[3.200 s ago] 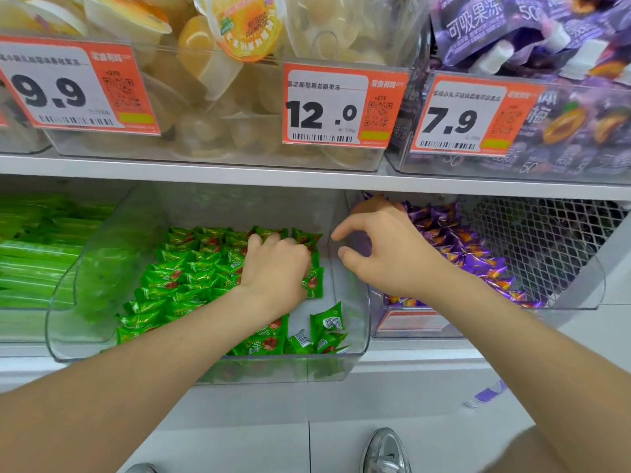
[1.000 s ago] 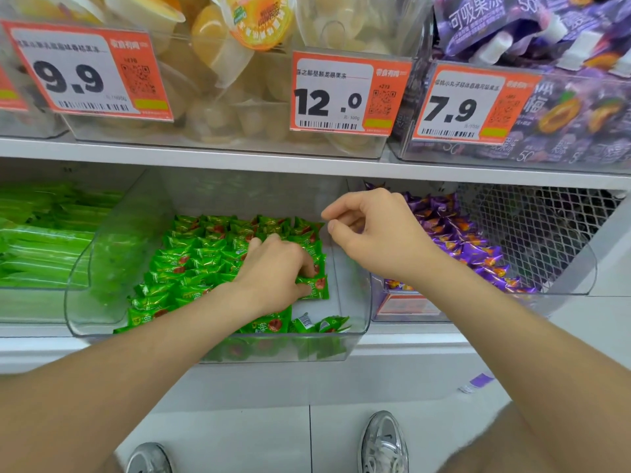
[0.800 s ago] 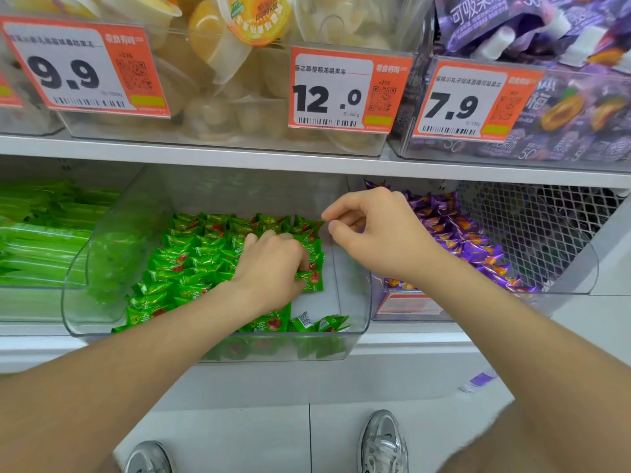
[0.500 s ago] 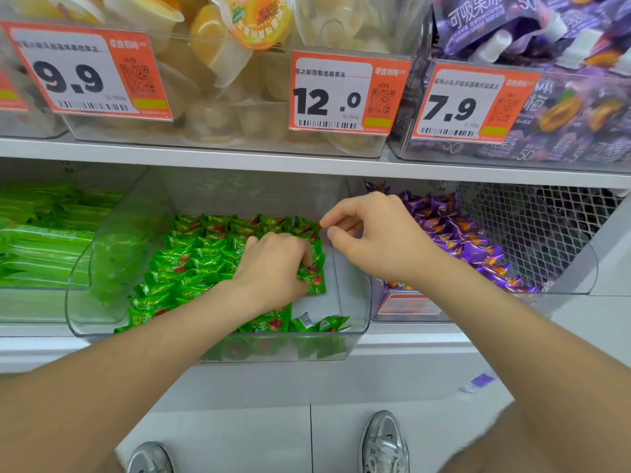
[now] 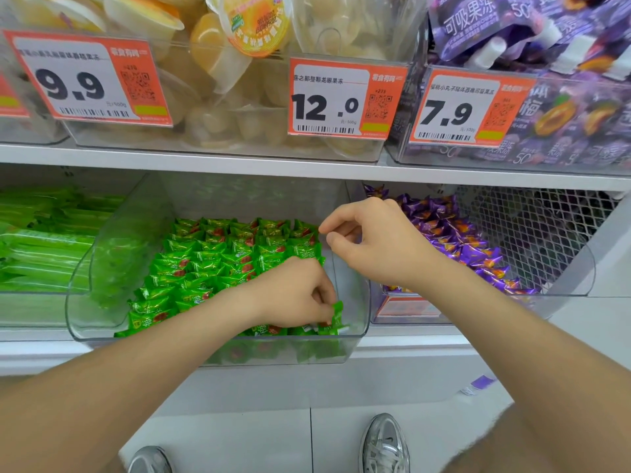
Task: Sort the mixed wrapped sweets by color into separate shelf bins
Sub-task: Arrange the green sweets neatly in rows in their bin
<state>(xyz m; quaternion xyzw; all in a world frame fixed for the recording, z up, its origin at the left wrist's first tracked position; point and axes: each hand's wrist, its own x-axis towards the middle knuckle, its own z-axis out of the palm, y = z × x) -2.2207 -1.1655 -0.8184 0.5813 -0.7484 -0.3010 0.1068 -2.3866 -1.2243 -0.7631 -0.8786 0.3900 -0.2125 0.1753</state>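
Observation:
A clear middle bin [image 5: 362, 322] on the lower shelf holds rows of green wrapped sweets [image 5: 218, 264]. My left hand [image 5: 293, 295] reaches into its front right corner and pinches a green sweet [image 5: 336, 314] there. My right hand [image 5: 372, 240] hovers over the wall between this bin and the clear right bin [image 5: 580, 278], which holds purple wrapped sweets [image 5: 454, 233]. Its fingers are curled with thumb and forefinger close together, and nothing shows between them.
A bin of long green packs [image 5: 41, 247] stands to the left. The upper shelf [image 5: 307, 169] carries bins of jelly cups and purple pouches behind orange price tags [image 5: 345, 100]. A purple scrap [image 5: 481, 384] lies on the white floor near my shoes.
My left hand has moved from the sweets at mid-bin toward the front right corner and taken hold of a loose green sweet. My right hand has stayed nearly still.

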